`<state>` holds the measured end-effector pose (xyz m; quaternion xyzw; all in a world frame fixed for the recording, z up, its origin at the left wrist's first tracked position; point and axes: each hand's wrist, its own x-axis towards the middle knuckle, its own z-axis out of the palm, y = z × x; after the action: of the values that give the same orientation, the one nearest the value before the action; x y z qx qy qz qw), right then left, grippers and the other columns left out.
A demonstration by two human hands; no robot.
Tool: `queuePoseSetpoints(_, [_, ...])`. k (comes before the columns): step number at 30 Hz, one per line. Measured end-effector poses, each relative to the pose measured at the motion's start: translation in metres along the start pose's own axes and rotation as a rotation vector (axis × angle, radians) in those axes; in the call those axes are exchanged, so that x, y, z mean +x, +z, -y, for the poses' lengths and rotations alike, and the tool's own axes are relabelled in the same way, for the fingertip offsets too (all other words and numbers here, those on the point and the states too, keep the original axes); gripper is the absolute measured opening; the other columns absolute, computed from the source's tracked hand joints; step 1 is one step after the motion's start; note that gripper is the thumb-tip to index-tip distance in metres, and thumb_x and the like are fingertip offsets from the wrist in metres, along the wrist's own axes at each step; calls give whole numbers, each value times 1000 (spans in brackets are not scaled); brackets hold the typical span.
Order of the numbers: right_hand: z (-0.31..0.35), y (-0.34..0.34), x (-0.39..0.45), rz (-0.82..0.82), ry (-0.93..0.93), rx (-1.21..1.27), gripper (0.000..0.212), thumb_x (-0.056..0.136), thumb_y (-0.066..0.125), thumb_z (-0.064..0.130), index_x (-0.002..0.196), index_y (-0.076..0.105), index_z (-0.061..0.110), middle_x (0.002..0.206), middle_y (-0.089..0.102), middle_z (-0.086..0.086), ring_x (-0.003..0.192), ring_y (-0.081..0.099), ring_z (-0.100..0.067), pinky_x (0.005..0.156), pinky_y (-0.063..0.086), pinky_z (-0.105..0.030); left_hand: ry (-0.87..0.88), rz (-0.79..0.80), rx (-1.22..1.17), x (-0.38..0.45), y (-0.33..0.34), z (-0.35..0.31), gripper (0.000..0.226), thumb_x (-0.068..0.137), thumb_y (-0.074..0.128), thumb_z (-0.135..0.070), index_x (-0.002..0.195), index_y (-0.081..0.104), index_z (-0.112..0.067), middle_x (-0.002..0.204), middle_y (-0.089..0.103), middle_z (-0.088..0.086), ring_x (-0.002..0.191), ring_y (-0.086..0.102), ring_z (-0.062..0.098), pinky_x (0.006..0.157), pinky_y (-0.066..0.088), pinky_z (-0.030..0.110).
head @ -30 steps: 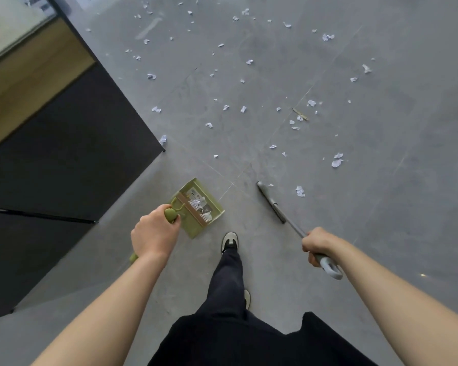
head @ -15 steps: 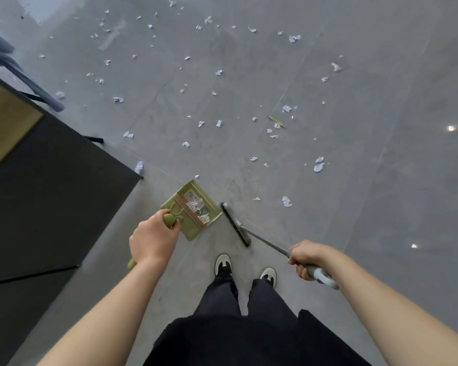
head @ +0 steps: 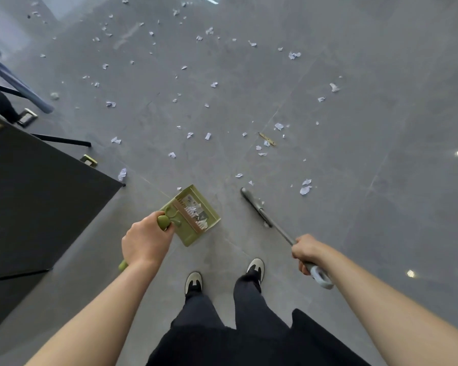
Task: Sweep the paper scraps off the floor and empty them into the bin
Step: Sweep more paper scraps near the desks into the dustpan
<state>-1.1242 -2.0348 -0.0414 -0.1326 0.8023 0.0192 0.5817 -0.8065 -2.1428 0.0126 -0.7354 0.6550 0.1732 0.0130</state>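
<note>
My left hand (head: 146, 240) grips the handle of a green dustpan (head: 193, 215) that hangs over the grey floor with several paper scraps inside it. My right hand (head: 308, 252) grips the grey handle of a broom (head: 257, 207), whose narrow head lies on the floor to the right of the dustpan. White paper scraps (head: 208, 136) lie scattered over the floor ahead of both tools, with a larger clump (head: 305, 187) just right of the broom head. No bin is in view.
A dark desk panel (head: 37, 207) fills the left side, its corner close to the dustpan, with a scrap (head: 122, 174) beside that corner. Chair legs (head: 19, 85) stand at the far left. A small brown stick (head: 267, 139) lies among the scraps. My feet (head: 193, 282) stand below the tools.
My view has shifted right and forward, so the desk has slid left. The broom head swung back out to the right of the dustpan. My feet now stand side by side.
</note>
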Motion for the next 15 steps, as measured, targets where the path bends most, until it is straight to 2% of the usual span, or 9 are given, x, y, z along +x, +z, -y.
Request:
queuePoseSetpoints(4, [-8,-37,11,-33,-48,33,46,88,33,-1,133,42,1,54,48,-11,37,43,-19,42,38,-23,-27,-13,-23,-4,10,-37,16,88,60,-42,93,69,-29,72,63,1,66,52,27,63,44,33])
queuePoseSetpoints(7, [-13,-59,20,-65,-38,91,42,87,32,-1,127,46,0,56,47,-12,35,43,-19,43,38,-24,-12,4,-1,-7,16,-59,17,87,61,-42,93,69,-28,75,66,4,69,57,30,65,47,35])
queuePoseSetpoints(11, [-17,-74,22,-97,35,220,25,91,35,0,111,49,-4,62,43,-9,35,37,-15,42,34,-20,3,8,-7,-12,17,-79,17,86,62,-40,92,69,-27,74,65,5,71,60,33,65,48,35])
queuePoseSetpoints(15, [-20,-76,24,-60,145,432,13,91,34,-1,98,44,4,61,38,-5,35,31,-12,43,30,-18,5,4,-24,-14,15,-92,16,87,61,-41,92,70,-28,72,63,3,66,53,28,63,46,33])
